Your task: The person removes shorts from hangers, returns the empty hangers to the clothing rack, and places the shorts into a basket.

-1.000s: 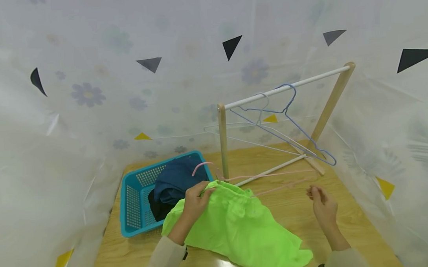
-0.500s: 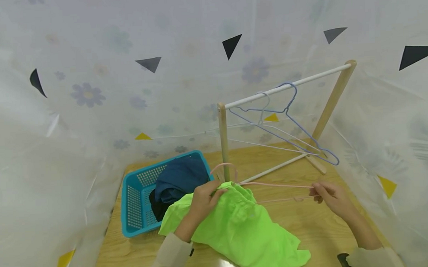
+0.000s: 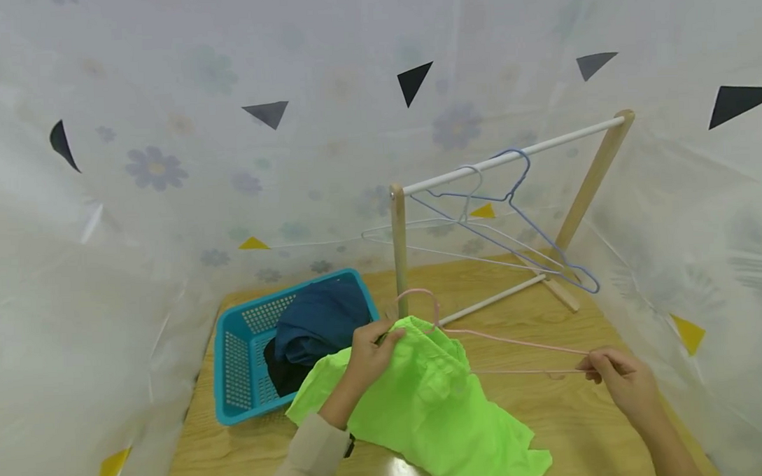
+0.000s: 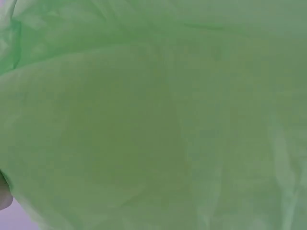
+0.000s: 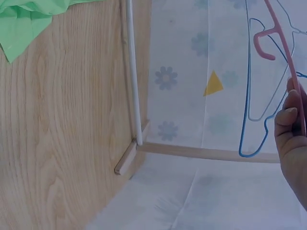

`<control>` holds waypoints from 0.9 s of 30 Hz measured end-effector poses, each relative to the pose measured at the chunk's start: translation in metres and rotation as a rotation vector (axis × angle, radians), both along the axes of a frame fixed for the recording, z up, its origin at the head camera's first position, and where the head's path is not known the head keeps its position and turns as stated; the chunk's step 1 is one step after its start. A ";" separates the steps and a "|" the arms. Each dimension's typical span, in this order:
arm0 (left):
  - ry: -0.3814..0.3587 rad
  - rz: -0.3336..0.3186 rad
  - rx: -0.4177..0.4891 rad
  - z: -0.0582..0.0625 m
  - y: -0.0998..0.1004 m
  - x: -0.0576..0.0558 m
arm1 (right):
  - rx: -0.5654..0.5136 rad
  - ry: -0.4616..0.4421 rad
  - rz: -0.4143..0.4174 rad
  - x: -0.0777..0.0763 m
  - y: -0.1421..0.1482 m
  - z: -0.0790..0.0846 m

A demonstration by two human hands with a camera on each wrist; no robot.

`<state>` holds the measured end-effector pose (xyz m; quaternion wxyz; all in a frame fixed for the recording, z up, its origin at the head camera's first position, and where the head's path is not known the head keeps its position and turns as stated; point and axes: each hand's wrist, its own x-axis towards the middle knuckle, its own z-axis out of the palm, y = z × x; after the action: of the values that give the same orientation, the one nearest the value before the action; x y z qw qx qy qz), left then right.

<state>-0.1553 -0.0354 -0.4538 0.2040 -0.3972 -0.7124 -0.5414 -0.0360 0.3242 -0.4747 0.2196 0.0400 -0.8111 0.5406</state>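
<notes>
Bright green shorts with a gathered waist hang over the table front in the head view. My left hand pinches their waistband at its left side. A pink hanger reaches into the waist opening, its left arm hidden by the cloth and its hook standing above the waistband. With thumb and fingers my right hand holds the hanger's right end. Green cloth fills the left wrist view. In the right wrist view, the right hand grips the pink hanger, whose small notch hook shows.
A wooden rack with a white rail stands behind, bearing a blue hanger and a pale hanger. To the left, a blue basket holds dark blue cloth and black cloth. Plastic sheeting surrounds the wooden table.
My right hand, apart from the hanger a second ago, took hold of its right end and moved right and down. The hanger's hook shifted right; my left hand and the waistband moved slightly right.
</notes>
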 end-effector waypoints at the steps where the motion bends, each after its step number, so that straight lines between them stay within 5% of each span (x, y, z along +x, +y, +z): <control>1: -0.006 0.000 0.035 0.002 0.001 0.002 | 0.029 -0.008 -0.039 0.002 0.001 0.001; 9: -0.126 0.008 0.112 0.016 0.002 0.017 | 0.042 -0.005 -0.077 0.018 0.011 0.012; 15: -0.116 0.019 0.136 0.015 0.001 0.014 | -0.146 0.067 -0.037 0.033 0.024 0.014; 22: -0.119 0.033 0.143 0.013 -0.006 0.009 | -0.095 0.085 -0.156 0.056 0.046 0.022; 27: -0.143 0.089 0.113 0.007 -0.014 0.005 | -0.278 0.209 -0.103 0.068 0.060 0.021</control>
<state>-0.1499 -0.0490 -0.4473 0.1987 -0.3131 -0.7103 -0.5983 0.0321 0.3838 -0.4537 0.3335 0.0237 -0.7023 0.6285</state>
